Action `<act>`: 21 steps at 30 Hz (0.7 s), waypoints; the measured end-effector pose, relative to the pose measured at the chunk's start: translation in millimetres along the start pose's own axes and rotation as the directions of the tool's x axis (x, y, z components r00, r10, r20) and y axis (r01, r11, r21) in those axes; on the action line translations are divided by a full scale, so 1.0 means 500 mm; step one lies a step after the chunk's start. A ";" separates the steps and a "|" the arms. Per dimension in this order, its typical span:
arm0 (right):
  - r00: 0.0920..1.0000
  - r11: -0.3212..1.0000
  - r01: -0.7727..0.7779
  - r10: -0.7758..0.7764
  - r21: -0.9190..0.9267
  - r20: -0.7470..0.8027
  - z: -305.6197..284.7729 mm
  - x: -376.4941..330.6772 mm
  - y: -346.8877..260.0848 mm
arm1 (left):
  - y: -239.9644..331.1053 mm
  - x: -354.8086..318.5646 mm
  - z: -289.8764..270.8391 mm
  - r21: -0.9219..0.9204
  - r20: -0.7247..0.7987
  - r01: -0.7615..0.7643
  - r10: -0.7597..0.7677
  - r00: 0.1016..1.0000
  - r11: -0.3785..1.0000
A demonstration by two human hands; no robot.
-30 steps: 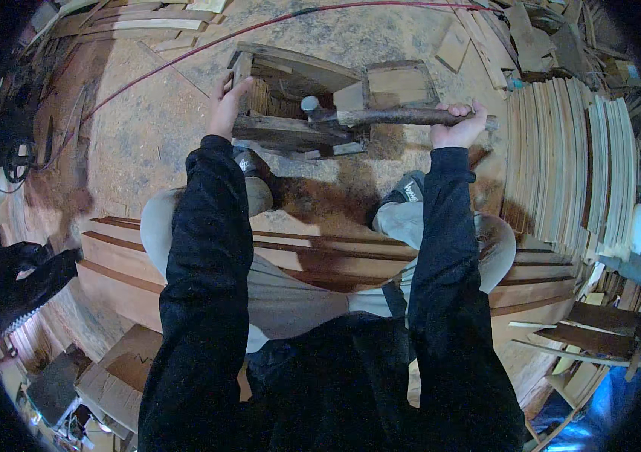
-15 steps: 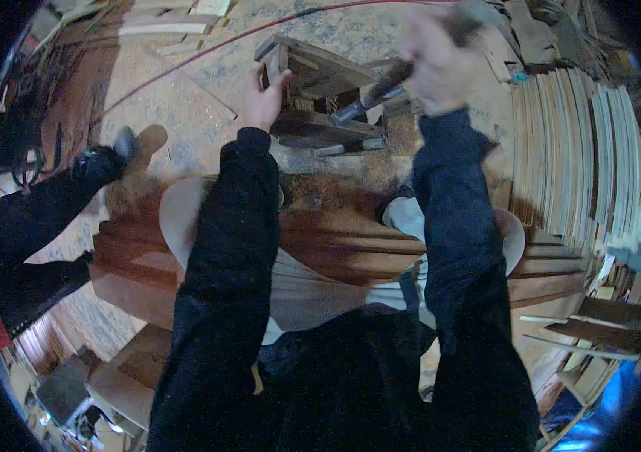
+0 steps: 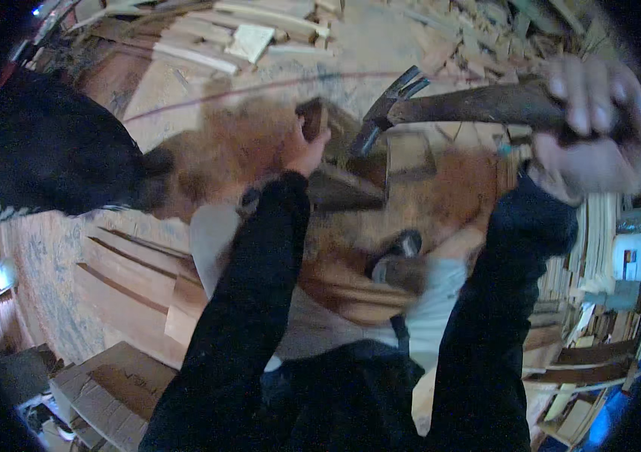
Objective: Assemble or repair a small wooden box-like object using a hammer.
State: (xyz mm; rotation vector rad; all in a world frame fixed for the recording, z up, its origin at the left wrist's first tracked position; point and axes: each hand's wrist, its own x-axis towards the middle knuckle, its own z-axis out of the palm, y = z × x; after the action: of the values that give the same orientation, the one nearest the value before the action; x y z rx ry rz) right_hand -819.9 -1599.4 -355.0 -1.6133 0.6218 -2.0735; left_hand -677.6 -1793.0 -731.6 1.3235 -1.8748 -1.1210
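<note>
A claw hammer (image 3: 479,104) with a dark metal head and a worn wooden handle is raised in my right hand (image 3: 598,128), whose fingers wrap round the handle's end. Its head hangs above a small, rough wooden frame (image 3: 347,187) on the dusty floor. My left hand (image 3: 307,154) grips the frame's upper left end, the thumb along the near side. Blur and the hammer head partly hide the frame's inside. No nail can be made out.
A person in dark clothing (image 3: 42,143) is close on my left. Wood offcuts (image 3: 253,41) lie at the far side, before a thin red cord (image 3: 207,102). Stacked boards (image 3: 599,233) stand at the right. A cardboard box (image 3: 113,377) sits at the near left.
My right hand has swung the hammer up and right, away from the frame. My left hand keeps its grip. The view has shifted, and the person at the left now fills more of it.
</note>
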 end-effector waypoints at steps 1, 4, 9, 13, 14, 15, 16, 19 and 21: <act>0.999 0.999 0.036 -0.036 -0.022 0.032 0.010 0.010 -0.028 | 0.034 -0.018 0.009 0.015 0.067 0.062 -0.063 0.996 0.998; 0.988 0.990 0.136 -0.133 -0.032 0.075 0.072 0.035 -0.081 | 0.039 -0.046 -0.032 0.065 0.094 0.092 -0.098 0.991 0.994; 0.951 0.962 0.272 -0.270 0.013 0.152 0.118 0.059 -0.133 | 0.028 -0.066 -0.036 -0.062 0.038 0.027 -0.024 0.999 0.998; 0.927 0.942 0.335 -0.333 0.014 0.172 0.148 0.072 -0.134 | 0.021 -0.043 -0.020 0.012 0.014 0.064 -0.064 0.998 0.998; 0.924 0.939 0.345 -0.342 0.017 0.169 0.152 0.076 -0.133 | 0.025 -0.038 -0.027 0.008 0.009 0.058 -0.059 0.998 0.998; 0.922 0.936 0.351 -0.351 0.032 0.163 0.155 0.081 -0.132 | 0.025 -0.034 -0.035 -0.001 0.062 0.078 -0.078 0.995 0.997; 0.921 0.936 0.352 -0.351 0.028 0.167 0.156 0.086 -0.135 | 0.034 -0.036 -0.041 -0.009 0.121 0.100 -0.098 0.988 0.995; 0.911 0.933 0.356 -0.360 0.059 0.201 0.161 0.100 -0.139 | 0.060 -0.040 -0.052 0.043 0.154 0.133 -0.138 0.978 0.990; 0.889 0.911 0.405 -0.413 0.084 0.195 0.172 0.107 -0.134 | 0.061 -0.044 -0.055 0.055 0.147 0.127 -0.134 0.980 0.990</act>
State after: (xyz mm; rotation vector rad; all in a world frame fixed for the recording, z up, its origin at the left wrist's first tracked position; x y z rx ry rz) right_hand -752.7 -1584.0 -254.8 -2.0448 0.1703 -2.1332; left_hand -661.6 -1775.7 -691.4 1.4412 -1.9545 -1.2831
